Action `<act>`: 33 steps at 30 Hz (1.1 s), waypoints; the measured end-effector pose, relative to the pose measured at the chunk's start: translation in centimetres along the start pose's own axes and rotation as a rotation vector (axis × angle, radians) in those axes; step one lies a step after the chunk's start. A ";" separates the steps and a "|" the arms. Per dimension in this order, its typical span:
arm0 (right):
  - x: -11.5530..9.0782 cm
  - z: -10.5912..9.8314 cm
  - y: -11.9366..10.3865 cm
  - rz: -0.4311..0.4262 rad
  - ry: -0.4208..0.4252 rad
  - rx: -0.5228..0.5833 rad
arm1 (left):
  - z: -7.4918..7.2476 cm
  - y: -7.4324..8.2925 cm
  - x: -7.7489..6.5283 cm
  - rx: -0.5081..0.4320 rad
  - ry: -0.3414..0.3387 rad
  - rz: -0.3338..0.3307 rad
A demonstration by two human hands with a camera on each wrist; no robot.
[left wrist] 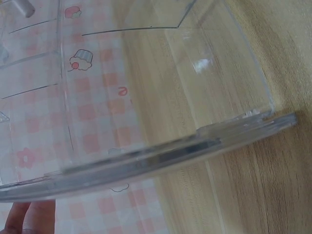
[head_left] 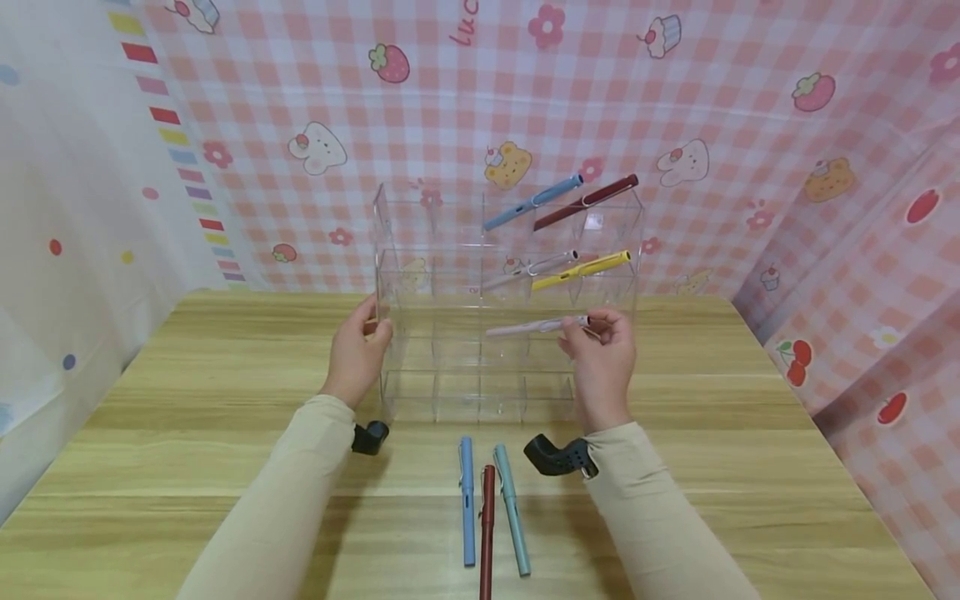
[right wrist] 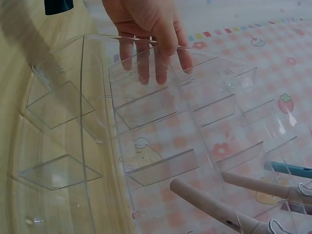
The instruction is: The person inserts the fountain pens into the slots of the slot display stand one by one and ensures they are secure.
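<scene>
**Pale pink pen point(head_left: 517, 328) pinched at a clear rack point(head_left: 457, 408)**

Centre-left, my left hand point(head_left: 356, 354) grips the rack's side wall, which looks stiff, slick and brittle. Right of centre, the pen points leftward at the third tier down, my right hand point(head_left: 606, 358) pinching its clip end. It should feel light, rigid and smooth; the clip end suits holding.
</scene>
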State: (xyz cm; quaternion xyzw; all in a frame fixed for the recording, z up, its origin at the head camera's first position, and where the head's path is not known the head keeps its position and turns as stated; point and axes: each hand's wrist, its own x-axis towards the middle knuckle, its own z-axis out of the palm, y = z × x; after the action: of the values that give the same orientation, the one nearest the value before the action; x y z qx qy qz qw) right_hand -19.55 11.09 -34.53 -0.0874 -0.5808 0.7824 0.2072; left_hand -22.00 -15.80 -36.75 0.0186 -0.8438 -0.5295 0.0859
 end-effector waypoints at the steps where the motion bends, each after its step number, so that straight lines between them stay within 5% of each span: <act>1: 0.0 0.0 0.0 0.001 -0.004 -0.010 | 0.0 0.0 0.0 0.002 -0.001 0.000; 33: -0.5 0.5 0.8 -0.053 -0.081 -0.220 | 0.1 0.1 0.0 0.007 0.004 0.007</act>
State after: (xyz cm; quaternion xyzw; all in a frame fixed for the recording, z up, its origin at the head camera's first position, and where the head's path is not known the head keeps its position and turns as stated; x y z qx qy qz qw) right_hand -19.52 10.23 -35.20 -0.0627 -0.6729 0.7112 0.1933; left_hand -22.03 -15.70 -36.69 0.0168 -0.8455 -0.5261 0.0895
